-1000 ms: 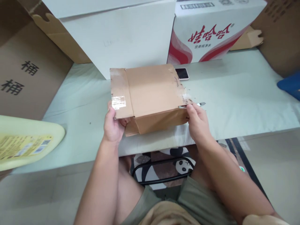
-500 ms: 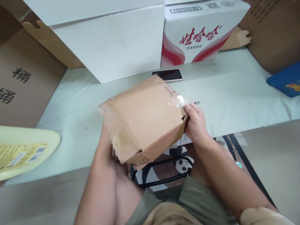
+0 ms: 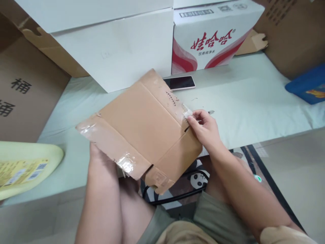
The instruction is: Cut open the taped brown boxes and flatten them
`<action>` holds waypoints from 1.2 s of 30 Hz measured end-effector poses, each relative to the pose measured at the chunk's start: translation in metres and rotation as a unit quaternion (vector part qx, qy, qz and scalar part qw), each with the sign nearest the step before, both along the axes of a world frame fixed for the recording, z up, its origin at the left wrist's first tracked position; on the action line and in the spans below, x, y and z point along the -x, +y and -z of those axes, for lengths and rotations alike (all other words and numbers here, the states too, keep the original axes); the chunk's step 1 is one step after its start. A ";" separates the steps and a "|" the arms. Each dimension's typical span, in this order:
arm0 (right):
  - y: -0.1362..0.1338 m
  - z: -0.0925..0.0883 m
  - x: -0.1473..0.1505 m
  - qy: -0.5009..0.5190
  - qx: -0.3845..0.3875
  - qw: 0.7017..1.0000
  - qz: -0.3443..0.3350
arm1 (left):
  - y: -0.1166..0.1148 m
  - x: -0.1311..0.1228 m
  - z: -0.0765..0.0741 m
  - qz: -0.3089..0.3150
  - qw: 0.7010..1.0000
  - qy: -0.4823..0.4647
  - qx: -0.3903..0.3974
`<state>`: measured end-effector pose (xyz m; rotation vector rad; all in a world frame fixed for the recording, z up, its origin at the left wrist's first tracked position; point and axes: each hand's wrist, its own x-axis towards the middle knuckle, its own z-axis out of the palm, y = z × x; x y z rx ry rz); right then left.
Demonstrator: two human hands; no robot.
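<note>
Between my hands, above my lap, is a brown cardboard box (image 3: 144, 122), partly flattened, with its flaps spread outward. Clear tape (image 3: 126, 163) shines on the left flap, and the right flap edge is torn. My right hand (image 3: 205, 128) pinches the right corner by the taped edge, thumb on top. At the left flap, my left hand (image 3: 98, 154) grips from underneath, its fingers hidden by the cardboard. Just behind the box a phone (image 3: 182, 82) lies on the pale green cloth, partly covered by the box.
White cartons (image 3: 122, 51) stand at the back, one a red-lettered water carton (image 3: 213, 40). Large brown boxes (image 3: 22, 88) flank both sides. A pale yellow bottle (image 3: 30, 166) lies at left, a blue object (image 3: 308, 84) at right. A black bar (image 3: 177, 198) runs below the cloth-covered surface (image 3: 254, 112).
The box has opened flatter, its flaps spreading out, and its left end has shifted left and its far corner up. My left hand moved left with it; my right hand shifted slightly left.
</note>
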<state>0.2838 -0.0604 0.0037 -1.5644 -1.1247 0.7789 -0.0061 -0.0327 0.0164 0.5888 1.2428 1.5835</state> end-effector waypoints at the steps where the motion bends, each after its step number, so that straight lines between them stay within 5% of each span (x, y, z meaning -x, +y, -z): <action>1: 0.000 0.001 0.000 -0.013 -0.014 1.000 0.004 | 0.000 -0.001 -0.002 0.007 0.999 -0.026 -0.029; 7: 0.004 0.011 -0.003 0.082 -0.024 0.994 0.062 | 0.009 0.004 0.001 -0.009 0.987 -0.088 -0.135; 12: 0.001 0.012 0.005 0.275 0.098 0.955 -0.051 | 0.010 0.000 -0.004 -0.025 0.985 -0.107 -0.134; 16: 0.003 0.012 0.014 0.309 0.069 0.949 -0.008 | 0.003 -0.007 -0.013 -0.001 0.978 -0.095 -0.184; 20: 0.004 0.012 0.019 0.301 0.012 0.953 0.028 | 0.002 0.003 -0.006 0.032 0.996 -0.059 -0.063; 24: -0.005 0.007 0.025 0.321 0.031 0.944 -0.063 | 0.007 0.016 0.003 -0.012 0.997 -0.060 -0.046; 29: -0.015 -0.006 0.040 0.327 0.117 0.920 -0.183 | 0.009 0.017 -0.004 -0.018 0.992 -0.112 -0.050; 33: -0.014 -0.025 0.027 0.336 0.094 0.925 -0.148 | 0.009 0.019 -0.015 -0.017 0.985 -0.168 -0.028; 36: -0.017 -0.041 -0.008 0.344 0.041 0.937 -0.039 | 0.009 0.021 -0.021 -0.001 0.981 -0.192 -0.012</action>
